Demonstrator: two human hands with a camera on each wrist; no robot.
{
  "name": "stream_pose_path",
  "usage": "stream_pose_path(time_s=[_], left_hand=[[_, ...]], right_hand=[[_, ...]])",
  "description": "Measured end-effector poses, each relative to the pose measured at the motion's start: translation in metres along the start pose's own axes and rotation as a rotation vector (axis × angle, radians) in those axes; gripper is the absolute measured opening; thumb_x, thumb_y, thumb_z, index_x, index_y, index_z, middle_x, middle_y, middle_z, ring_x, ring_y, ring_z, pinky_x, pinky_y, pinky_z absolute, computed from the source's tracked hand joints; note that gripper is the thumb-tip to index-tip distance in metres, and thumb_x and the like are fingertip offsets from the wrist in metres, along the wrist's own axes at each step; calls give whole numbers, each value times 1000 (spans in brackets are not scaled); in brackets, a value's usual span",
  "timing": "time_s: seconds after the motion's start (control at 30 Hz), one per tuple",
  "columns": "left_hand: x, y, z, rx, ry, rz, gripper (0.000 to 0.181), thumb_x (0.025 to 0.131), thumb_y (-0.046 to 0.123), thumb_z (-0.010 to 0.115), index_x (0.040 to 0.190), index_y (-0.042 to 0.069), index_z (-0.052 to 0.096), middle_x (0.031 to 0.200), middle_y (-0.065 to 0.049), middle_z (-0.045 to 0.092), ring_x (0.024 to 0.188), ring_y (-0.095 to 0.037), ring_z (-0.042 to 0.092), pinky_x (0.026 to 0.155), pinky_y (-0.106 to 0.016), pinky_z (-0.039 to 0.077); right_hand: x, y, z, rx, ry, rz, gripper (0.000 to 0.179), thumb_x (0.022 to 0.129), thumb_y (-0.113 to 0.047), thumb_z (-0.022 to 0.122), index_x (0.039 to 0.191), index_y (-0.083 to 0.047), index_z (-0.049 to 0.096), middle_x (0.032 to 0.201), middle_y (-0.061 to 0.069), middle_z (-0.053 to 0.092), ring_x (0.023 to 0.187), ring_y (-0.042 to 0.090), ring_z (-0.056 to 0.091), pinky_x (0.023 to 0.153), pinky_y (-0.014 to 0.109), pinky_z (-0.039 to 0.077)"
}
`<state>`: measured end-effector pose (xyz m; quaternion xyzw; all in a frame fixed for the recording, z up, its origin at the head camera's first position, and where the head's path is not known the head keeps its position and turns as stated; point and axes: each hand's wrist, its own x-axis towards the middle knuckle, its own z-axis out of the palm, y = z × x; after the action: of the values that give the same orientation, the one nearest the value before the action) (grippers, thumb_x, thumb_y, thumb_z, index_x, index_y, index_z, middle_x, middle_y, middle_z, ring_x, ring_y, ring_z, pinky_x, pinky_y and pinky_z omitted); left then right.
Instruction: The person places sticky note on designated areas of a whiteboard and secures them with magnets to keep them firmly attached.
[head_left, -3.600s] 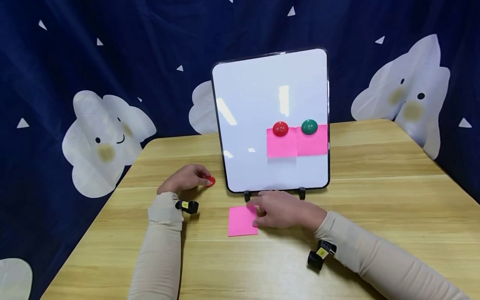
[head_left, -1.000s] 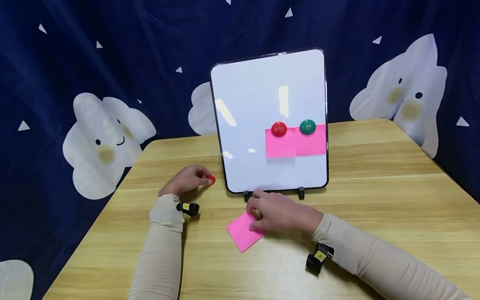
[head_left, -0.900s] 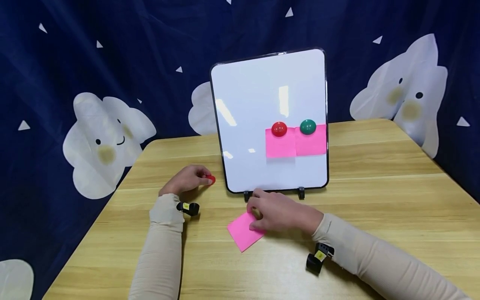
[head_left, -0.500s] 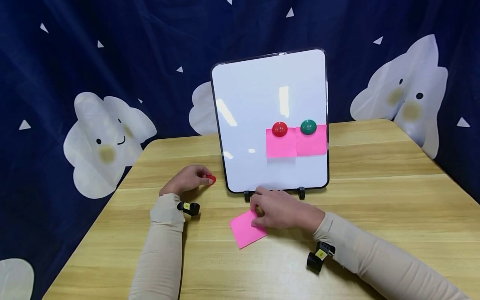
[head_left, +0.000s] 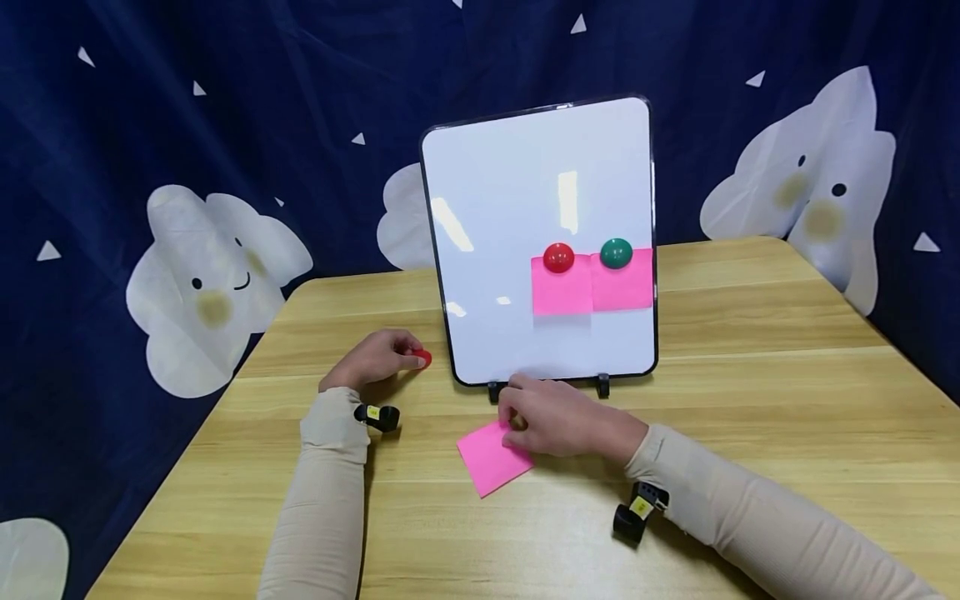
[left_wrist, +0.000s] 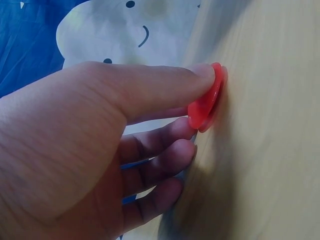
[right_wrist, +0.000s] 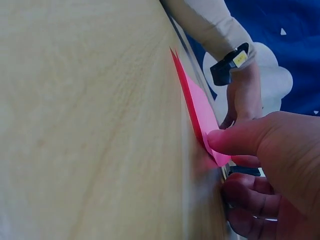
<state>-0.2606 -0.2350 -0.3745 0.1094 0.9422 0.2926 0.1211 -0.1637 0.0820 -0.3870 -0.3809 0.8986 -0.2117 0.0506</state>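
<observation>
My left hand (head_left: 378, 357) pinches a red round magnet (head_left: 423, 358) between thumb and forefinger, low over the table left of the whiteboard. In the left wrist view the magnet (left_wrist: 206, 102) is tipped on its edge, close to the wood. In front of the board, my right hand (head_left: 558, 417) pinches the right corner of a pink sticky note (head_left: 487, 462). The right wrist view shows my thumb on the note (right_wrist: 200, 107), which rises slightly off the table; part of its underside is hidden.
A whiteboard (head_left: 495, 208) stands upright on small black feet (head_left: 603, 386). Two pink sticky notes (head_left: 561, 292) hang side by side low on its right half, under a red magnet (head_left: 558, 257) and a green magnet (head_left: 616, 253). A dark blue curtain (head_left: 337, 67) hangs behind the wooden table (head_left: 750, 400).
The loose sticky note, earlier square to the table, has turned at an angle and shifted slightly nearer. My right fingers have closed on its corner. My left hand has barely moved.
</observation>
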Motion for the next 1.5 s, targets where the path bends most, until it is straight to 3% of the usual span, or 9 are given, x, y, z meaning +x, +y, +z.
stream_pose_path(time_s=[0.3, 0.6, 1.07, 1.23, 1.5], left_hand=[[1, -2, 1, -3, 4, -2, 19, 94, 25, 72, 107, 11, 70, 103, -6, 66, 94, -25, 54, 85, -39, 42], [0, -5, 1, -7, 7, -6, 20, 95, 25, 71, 109, 11, 69, 102, -6, 65, 93, -25, 54, 83, -39, 43], [2, -4, 0, 2, 5, 20, 24, 95, 28, 70, 111, 10, 70, 107, -7, 66, 98, -26, 56, 88, -41, 44], [0, -1, 0, -7, 8, 11, 23, 95, 27, 70, 111, 10, 70, 106, -7, 66, 97, -26, 55, 88, -41, 44], [0, -2, 1, 2, 13, 10, 24, 95, 28, 71, 111, 11, 70, 106, -6, 66, 97, -25, 56, 87, -40, 44]], right_hand=[[2, 4, 1, 13, 41, -37, 7, 91, -26, 74, 91, -24, 68, 90, -11, 53, 82, 6, 51, 70, 25, 47], [4, 7, 4, -6, 81, -89, 11, 93, -24, 72, 84, -25, 66, 87, -13, 53, 83, 6, 50, 74, 26, 46], [4, 8, -6, 103, 101, -19, 10, 94, -18, 66, 88, -22, 61, 78, -14, 56, 76, 8, 53, 68, 28, 47], [4, 11, -7, 117, 132, -63, 8, 95, -13, 64, 92, -20, 62, 79, -13, 56, 77, 8, 53, 68, 27, 48], [4, 14, -7, 131, 213, -159, 21, 92, -1, 58, 96, -16, 72, 91, -10, 64, 84, 9, 55, 76, 28, 49]])
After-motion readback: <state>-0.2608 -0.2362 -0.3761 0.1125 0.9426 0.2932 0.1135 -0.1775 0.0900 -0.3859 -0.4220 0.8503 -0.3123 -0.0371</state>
